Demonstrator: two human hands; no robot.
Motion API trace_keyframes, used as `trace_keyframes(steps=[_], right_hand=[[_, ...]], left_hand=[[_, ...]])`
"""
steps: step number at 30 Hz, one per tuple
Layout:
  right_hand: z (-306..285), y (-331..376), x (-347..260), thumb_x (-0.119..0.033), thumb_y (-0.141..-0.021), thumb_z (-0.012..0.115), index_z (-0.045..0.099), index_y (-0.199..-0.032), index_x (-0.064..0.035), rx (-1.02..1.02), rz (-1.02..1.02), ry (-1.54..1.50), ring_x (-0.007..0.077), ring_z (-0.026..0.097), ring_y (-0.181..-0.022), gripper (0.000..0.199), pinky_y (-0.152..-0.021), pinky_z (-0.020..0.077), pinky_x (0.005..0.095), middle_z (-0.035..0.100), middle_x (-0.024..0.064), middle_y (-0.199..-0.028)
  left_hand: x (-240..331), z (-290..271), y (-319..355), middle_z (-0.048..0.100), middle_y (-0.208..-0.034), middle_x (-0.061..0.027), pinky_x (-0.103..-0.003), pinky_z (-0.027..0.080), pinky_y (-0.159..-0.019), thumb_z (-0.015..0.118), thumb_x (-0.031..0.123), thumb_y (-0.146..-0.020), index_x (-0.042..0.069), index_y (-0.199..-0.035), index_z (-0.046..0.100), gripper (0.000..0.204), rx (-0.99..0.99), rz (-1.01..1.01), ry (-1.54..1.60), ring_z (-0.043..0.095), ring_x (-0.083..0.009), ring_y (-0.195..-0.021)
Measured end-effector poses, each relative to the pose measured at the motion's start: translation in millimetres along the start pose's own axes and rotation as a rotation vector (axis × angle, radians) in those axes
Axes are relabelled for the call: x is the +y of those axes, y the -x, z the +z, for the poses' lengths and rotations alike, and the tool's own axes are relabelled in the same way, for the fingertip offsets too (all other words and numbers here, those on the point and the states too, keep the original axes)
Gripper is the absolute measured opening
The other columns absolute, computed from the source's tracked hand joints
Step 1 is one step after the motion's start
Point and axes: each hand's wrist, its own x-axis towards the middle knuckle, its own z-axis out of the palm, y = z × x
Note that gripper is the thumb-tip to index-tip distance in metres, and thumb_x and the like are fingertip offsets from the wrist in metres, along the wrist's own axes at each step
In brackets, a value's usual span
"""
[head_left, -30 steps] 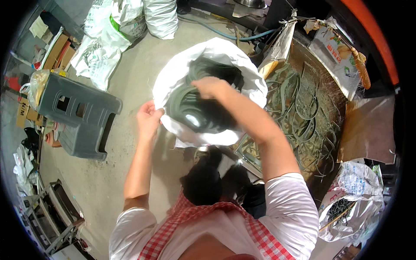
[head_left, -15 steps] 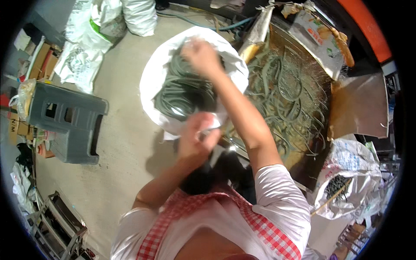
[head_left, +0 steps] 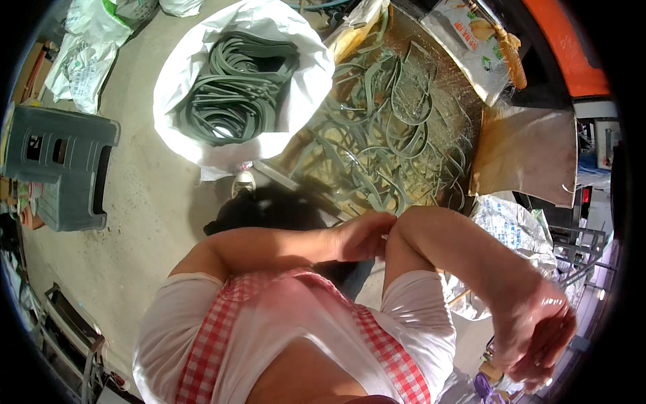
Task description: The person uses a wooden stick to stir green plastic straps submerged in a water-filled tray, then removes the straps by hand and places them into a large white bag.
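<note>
Beside the tray of loose strips, a white sack holds green coils. Seemingly a pause; handling either needs reaching forward. Right hand: fingers curled, grip unclear. Left hand, by the right elbow: fingertips hidden, can't tell.

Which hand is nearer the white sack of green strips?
Left. The left hand is below and right of the white sack; the right hand is farther off that way.
</note>
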Motion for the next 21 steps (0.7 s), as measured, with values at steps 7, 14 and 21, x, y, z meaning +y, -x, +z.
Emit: trace_keyframes(steps=[7, 14, 21], right_hand=[[-94.4, 202.1, 58.2, -0.010, -0.082, 0.059, 0.059, -0.097, -0.0064, -1.183, 1.197, 0.595, 0.0203, 0.060, -0.084, 0.015, -0.078, 0.0484, 0.0329, 0.062, 0.0076, -0.095], [-223.3, 392.0, -56.5, -0.030, -0.069, 0.073, 0.046, -0.124, -0.0068, -2.359, 1.337, 0.382, 0.0328, 0.049, -0.113, 0.065, -0.094, 0.0408, 0.0389, 0.051, 0.0199, -0.122], [-268.0, 411.8, -66.8, -0.017, -0.076, 0.057, 0.049, -0.116, -0.0082, -2.386, 1.443, 0.591, 0.0389, 0.060, -0.087, 0.042, -0.077, 0.0478, 0.0450, 0.062, 0.0232, -0.092]], left_hand=[[82.9, -43.6, -5.2, 0.055, -0.071, -0.0051, -0.025, 0.040, -0.038, 0.048, 0.002, -0.079, 0.007, -0.096, 0.050, 0.018, 0.639, 0.494, -0.560, 0.051, -0.0122, -0.051], [134.9, -200.2, -61.4, 0.054, -0.097, -0.0099, -0.029, 0.046, -0.066, 0.055, 0.008, -0.079, 0.003, -0.110, 0.047, 0.032, 0.970, 0.780, -0.973, 0.054, -0.0166, -0.080], [151.0, -351.3, -90.9, 0.051, -0.118, -0.0099, -0.033, 0.039, -0.093, 0.049, 0.019, -0.089, 0.005, -0.123, 0.045, 0.037, 1.152, 0.423, -1.504, 0.050, -0.0213, -0.108]])
